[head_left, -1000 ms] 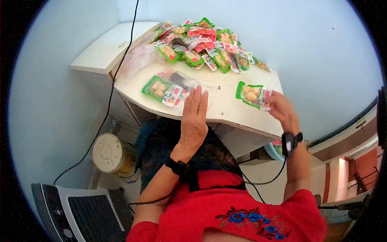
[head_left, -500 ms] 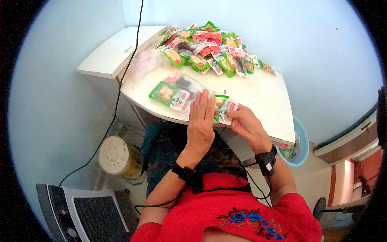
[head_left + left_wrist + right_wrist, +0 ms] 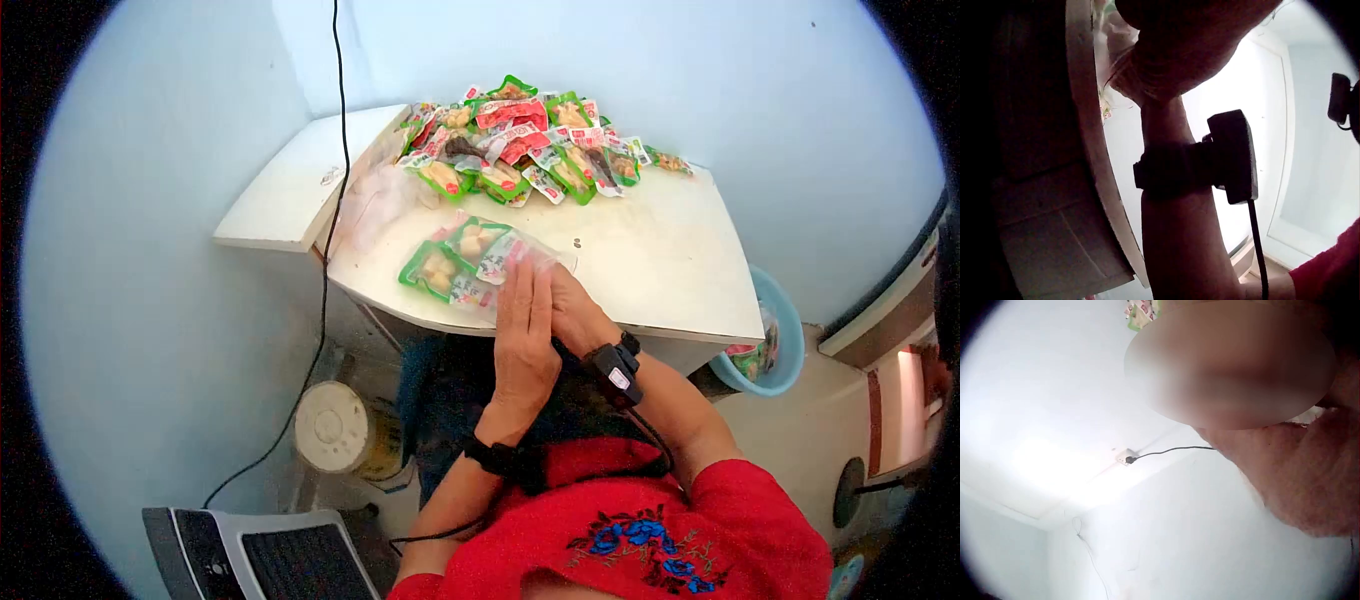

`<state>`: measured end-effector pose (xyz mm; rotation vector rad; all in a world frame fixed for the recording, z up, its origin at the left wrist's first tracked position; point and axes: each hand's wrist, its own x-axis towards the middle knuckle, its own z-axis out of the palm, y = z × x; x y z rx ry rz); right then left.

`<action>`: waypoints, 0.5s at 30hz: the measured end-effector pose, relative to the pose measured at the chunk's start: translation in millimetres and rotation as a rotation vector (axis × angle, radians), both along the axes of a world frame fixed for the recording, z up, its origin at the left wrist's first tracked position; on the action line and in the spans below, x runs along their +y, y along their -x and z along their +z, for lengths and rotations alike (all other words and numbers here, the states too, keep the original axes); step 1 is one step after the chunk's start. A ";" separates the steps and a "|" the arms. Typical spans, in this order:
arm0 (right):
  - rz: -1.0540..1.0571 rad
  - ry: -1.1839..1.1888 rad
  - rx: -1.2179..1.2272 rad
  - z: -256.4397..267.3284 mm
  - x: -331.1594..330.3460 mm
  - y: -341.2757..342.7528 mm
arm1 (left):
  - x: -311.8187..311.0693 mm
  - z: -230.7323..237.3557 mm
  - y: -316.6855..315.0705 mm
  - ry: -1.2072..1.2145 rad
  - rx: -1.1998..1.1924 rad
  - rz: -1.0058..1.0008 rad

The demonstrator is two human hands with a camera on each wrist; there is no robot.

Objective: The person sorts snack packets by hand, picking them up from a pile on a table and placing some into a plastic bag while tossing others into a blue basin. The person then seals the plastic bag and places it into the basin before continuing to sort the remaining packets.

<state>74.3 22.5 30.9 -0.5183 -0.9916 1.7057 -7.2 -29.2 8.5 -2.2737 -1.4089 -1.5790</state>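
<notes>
A clear plastic bag lies near the table's front edge with food packets inside, among them a green-edged packet of pale pieces. Beside and partly over that one is a second green-edged packet, whose white label end reaches back to the hands. My left hand lies with straight fingers over the bag's mouth. Close behind it, my right hand grips the second packet's label end; the left hand hides most of its fingers. In the left wrist view, the right forearm with its strap shows dark.
Several packets make a heap at the back of the white table. Crumpled clear plastic lies at its left. A blue basin with packets stands low at the right, a lidded bucket at the left. A black cable hangs down.
My right hand has carried the packet left from the table's right side to the bag, where it now lies by the first packet. My left hand has stayed at the bag's mouth.
</notes>
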 end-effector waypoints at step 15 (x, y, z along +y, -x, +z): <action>-0.040 0.296 -0.156 -62.1 97.5 30.9 | -7.8 2.3 7.5 0.033 0.012 -0.133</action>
